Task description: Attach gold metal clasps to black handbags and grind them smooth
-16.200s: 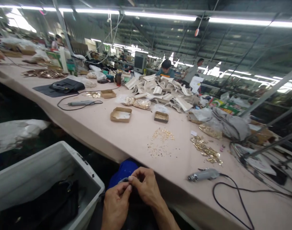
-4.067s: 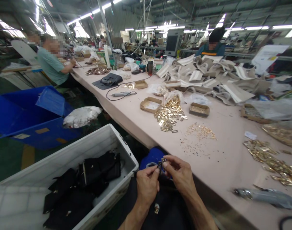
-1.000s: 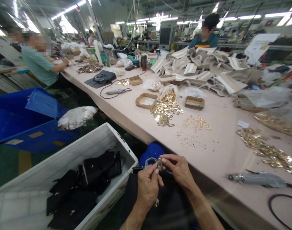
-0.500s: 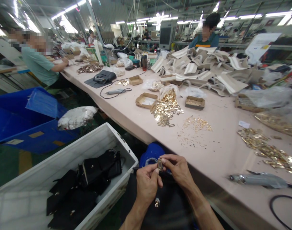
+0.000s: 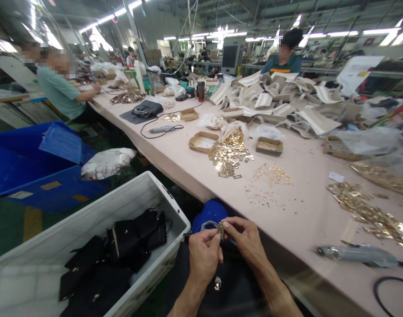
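Left hand (image 5: 203, 255) and right hand (image 5: 246, 240) both pinch the plate (image 5: 220, 230) at fingertips, above the black bag (image 5: 237, 284). Risk: small part, narrow grip; uneven finger pressure could flip it loose.

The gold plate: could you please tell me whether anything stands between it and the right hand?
Nothing visible does: the right hand holds the plate at its fingertips, with the left hand at it too.
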A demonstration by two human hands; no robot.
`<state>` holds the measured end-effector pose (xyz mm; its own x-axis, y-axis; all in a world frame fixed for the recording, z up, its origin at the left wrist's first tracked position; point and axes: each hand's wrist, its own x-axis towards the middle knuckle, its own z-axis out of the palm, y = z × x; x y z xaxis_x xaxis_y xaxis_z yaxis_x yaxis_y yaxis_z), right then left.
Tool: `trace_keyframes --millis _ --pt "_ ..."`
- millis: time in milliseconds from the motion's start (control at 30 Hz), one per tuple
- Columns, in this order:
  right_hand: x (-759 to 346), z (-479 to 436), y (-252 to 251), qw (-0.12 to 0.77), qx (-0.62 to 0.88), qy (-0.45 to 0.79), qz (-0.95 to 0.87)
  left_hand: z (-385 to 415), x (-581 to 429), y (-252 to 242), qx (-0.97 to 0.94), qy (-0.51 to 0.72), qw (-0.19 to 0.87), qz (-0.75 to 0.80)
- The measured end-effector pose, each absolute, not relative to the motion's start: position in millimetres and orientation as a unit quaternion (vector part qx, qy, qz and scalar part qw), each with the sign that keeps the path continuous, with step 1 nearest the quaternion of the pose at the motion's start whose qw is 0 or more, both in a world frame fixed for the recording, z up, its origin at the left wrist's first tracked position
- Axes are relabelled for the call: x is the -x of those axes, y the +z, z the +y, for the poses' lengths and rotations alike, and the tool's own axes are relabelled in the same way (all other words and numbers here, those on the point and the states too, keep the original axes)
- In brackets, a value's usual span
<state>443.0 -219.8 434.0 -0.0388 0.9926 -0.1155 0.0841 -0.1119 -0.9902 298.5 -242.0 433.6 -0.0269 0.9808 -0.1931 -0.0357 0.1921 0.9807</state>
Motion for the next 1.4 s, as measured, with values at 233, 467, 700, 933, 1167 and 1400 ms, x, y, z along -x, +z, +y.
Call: trace_keyframes --millis 233,467,700,933,1167,1400 --pt "-416 -234 439 0.447 0.633 0.323 -0.543 -249 -310 435 -0.388 0.514 0.548 0.533" --pt "-408 -236 437 0.470 0.621 0.300 -0.550 -251 -306 431 -0.384 0.526 0.550 0.523" --pt "-410 -237 430 0.473 0.618 0.300 -0.552 -251 -305 432 -0.378 0.526 0.561 0.515" --pt "-416 -235 437 0.461 0.607 0.356 -0.541 -249 -304 425 -0.394 0.513 0.548 0.531" --pt "-527 -252 467 0.514 0.753 0.153 -0.380 -246 -303 423 -0.374 0.515 0.535 0.556" --pt "-660 -312 462 0.242 0.921 -0.120 -0.281 -241 -294 399 -0.366 0.491 0.522 0.594"
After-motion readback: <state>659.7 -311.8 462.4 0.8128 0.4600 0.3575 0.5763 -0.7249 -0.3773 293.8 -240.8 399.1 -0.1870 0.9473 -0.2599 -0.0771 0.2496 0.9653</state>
